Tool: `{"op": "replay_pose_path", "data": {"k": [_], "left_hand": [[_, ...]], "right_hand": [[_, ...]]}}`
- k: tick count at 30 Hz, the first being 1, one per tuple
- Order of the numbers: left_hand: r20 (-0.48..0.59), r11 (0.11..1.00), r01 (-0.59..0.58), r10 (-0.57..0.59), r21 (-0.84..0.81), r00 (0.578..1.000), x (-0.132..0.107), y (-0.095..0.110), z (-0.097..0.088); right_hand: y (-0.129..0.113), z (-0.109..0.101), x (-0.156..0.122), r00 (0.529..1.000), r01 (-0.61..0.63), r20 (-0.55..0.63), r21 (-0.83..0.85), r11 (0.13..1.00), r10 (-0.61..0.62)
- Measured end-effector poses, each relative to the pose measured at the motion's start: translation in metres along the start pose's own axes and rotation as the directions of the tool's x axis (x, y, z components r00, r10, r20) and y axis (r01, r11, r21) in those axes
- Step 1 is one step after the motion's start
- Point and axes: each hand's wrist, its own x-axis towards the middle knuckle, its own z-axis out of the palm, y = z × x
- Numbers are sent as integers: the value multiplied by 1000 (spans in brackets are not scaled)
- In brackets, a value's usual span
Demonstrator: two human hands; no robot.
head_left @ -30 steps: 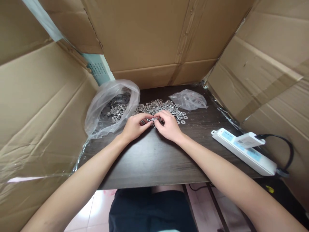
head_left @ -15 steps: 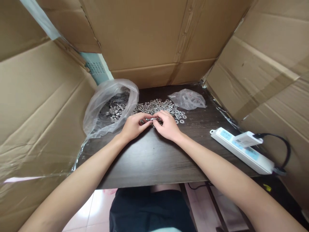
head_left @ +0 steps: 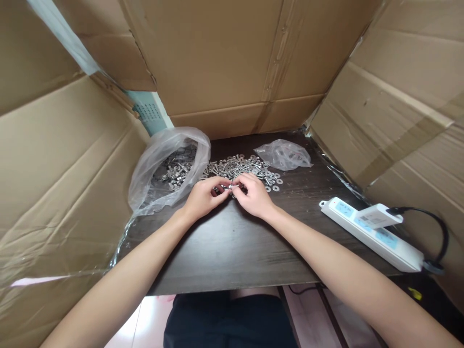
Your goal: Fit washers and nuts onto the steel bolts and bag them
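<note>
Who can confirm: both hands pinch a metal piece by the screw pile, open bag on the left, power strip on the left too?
The power strip lies on the right, per the head view. The rest holds: left hand and right hand pinch a metal piece by the screw pile, open bag on the left.

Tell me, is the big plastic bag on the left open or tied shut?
Open: the big plastic bag lies with its mouth gaping, metal bolts showing inside.

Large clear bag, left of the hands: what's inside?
The large clear bag holds a heap of small metal fasteners, seen through its open mouth. How deep the heap goes is hidden by the crumpled film.
</note>
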Motion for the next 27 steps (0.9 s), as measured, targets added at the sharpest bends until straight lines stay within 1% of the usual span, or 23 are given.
{"op": "replay_pose_path", "data": {"k": [4,8,16,22,27], "left_hand": [[11,1000,-15,15,16,1000,0,2,0],[-1,999,-37,37,18,999,0,2,0],[3,1000,9,-9,7,1000,0,0,0],[-10,1000,4,-4,-5,1000,-1,-2,1],[-12,1000,-9,9,1,1000,0,-1,1]], "right_hand": [[-2,-1,1,1000,-2,18,-22,1000,2],[-3,-1,1,1000,-2,23,-43,999,3],[-1,0,-1,1000,10,17,1,1000,-10],[-1,0,0,999,-7,36,-6,1000,7],[-3,-1,0,1000,3,5,-9,1000,-3]]}}
